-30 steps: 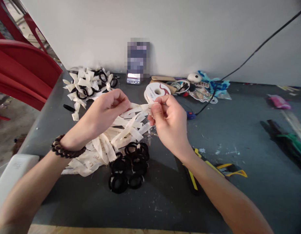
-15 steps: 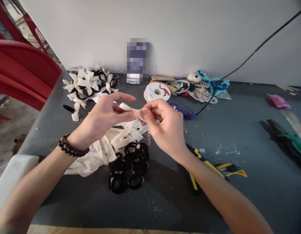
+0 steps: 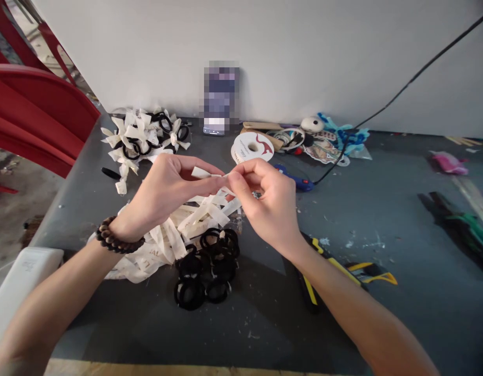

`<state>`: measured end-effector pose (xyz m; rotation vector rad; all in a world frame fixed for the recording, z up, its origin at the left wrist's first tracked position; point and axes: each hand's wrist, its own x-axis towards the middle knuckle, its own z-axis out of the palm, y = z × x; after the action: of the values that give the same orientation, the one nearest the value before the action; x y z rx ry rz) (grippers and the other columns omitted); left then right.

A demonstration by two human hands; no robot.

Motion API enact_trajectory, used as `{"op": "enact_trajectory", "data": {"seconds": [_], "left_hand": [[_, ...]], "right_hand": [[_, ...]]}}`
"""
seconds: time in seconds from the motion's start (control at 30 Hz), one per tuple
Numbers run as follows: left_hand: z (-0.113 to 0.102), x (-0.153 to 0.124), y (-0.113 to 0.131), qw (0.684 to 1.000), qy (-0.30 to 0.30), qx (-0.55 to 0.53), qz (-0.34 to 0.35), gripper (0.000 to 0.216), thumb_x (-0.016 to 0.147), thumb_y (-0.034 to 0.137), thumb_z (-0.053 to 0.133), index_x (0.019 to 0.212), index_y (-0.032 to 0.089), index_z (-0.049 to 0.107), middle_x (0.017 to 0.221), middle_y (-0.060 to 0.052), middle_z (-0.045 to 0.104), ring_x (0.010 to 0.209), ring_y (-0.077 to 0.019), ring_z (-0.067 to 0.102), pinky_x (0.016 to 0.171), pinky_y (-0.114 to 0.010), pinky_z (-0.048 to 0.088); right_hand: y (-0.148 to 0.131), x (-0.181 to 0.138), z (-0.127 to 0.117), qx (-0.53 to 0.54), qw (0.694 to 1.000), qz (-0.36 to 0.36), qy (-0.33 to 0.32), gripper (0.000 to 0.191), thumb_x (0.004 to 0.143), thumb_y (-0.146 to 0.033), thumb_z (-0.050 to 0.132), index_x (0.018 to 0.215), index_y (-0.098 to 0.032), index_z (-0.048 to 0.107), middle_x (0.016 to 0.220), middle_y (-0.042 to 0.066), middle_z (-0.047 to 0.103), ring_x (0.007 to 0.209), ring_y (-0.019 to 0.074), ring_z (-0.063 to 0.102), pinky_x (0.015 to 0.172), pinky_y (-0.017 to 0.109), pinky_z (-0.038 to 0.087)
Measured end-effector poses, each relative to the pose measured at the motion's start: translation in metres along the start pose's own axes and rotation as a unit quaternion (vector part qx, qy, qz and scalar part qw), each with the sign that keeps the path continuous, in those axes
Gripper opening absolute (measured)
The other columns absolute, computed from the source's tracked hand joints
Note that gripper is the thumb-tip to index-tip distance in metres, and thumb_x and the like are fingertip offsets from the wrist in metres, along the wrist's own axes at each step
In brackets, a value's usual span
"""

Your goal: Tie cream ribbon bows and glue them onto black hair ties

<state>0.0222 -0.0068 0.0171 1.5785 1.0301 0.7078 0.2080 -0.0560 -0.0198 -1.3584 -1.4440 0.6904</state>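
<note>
Grey table (image 3: 382, 219) fills the view, scuffed, w/ white specks; plain white wall (image 3: 304, 52) along the 12 o'clock edge, red chair (image 3: 37, 115) off the table at 10. Heap of cut cream strips (image 3: 163, 245) at centre-left, black hair ties (image 3: 210, 266) touching it at its 5. Finished bows (image 3: 135, 136) at 11, spool (image 3: 252, 147) at 12, blue glue gun (image 3: 294, 180) just beside the spool at its 4. Yellow-handled tool (image 3: 358, 269) partly under the R forearm. Left hand (image 3: 166, 188) & right hand (image 3: 267, 206) meet above the heap. Both pinch narrow, thumb + forefinger, on one ribbon strip (image 3: 204, 172). Strip is off the table, long axis approx 9–3. L grip takes its 9 end, R its 3 end. Neither hand is nearer, fingertips almost touching.
</note>
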Motion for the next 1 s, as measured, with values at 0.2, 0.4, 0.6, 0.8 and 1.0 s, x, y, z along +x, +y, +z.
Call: {"op": "enact_trajectory", "data": {"seconds": [0.2, 0.4, 0.6, 0.8, 1.0], "left_hand": [[-0.004, -0.001, 0.003, 1.0, 0.003, 0.017, 0.001, 0.021, 0.085, 0.038, 0.083, 0.096, 0.02, 0.084, 0.079, -0.005, 0.081, 0.074, -0.0176, 0.075, 0.065, -0.026, 0.058], [-0.003, 0.001, 0.004, 0.999, 0.021, -0.042, -0.014, 0.033, 0.081, 0.04, 0.087, 0.102, 0.016, 0.079, 0.085, -0.006, 0.08, 0.083, -0.0187, 0.076, 0.078, -0.028, 0.06], [-0.003, 0.002, 0.0, 0.999, -0.036, -0.001, -0.011, 0.019, 0.081, 0.036, 0.083, 0.087, 0.018, 0.081, 0.081, -0.003, 0.077, 0.074, -0.0166, 0.07, 0.068, -0.027, 0.055], [0.0, 0.003, -0.004, 0.993, -0.081, 0.085, -0.009, 0.018, 0.084, 0.035, 0.077, 0.09, 0.021, 0.085, 0.066, 0.001, 0.068, 0.057, -0.0113, 0.054, 0.051, -0.024, 0.037], [-0.002, 0.003, -0.003, 0.989, -0.083, 0.124, -0.021, 0.023, 0.081, 0.043, 0.08, 0.08, 0.021, 0.085, 0.06, 0.0, 0.066, 0.049, -0.0091, 0.044, 0.045, -0.025, 0.028]], "right_hand": [[0.007, 0.004, 0.001, 0.062, 0.997, 0.04, 0.008, 0.016, 0.095, -0.034, 0.065, 0.085, -0.022, 0.063, 0.074, 0.0, 0.071, 0.065, 0.0154, 0.064, 0.061, 0.03, 0.045], [0.004, 0.006, -0.002, 0.038, 0.999, 0.013, -0.008, 0.012, 0.09, -0.026, 0.067, 0.08, -0.022, 0.063, 0.072, -0.002, 0.069, 0.064, 0.014, 0.064, 0.061, 0.029, 0.047], [-0.005, 0.004, -0.006, 0.006, 0.998, -0.066, 0.009, 0.022, 0.092, -0.029, 0.068, 0.113, -0.026, 0.073, 0.101, 0.001, 0.079, 0.087, 0.0192, 0.073, 0.074, 0.034, 0.055], [-0.007, 0.005, -0.006, -0.01, 0.998, -0.057, -0.038, 0.011, 0.093, -0.033, 0.072, 0.089, -0.025, 0.079, 0.087, 0.001, 0.079, 0.075, 0.018, 0.07, 0.069, 0.032, 0.055], [0.005, 0.005, -0.001, 0.08, 0.995, 0.046, -0.04, 0.023, 0.09, -0.043, 0.077, 0.084, -0.021, 0.075, 0.082, 0.002, 0.077, 0.071, 0.0162, 0.069, 0.066, 0.029, 0.054]]}}
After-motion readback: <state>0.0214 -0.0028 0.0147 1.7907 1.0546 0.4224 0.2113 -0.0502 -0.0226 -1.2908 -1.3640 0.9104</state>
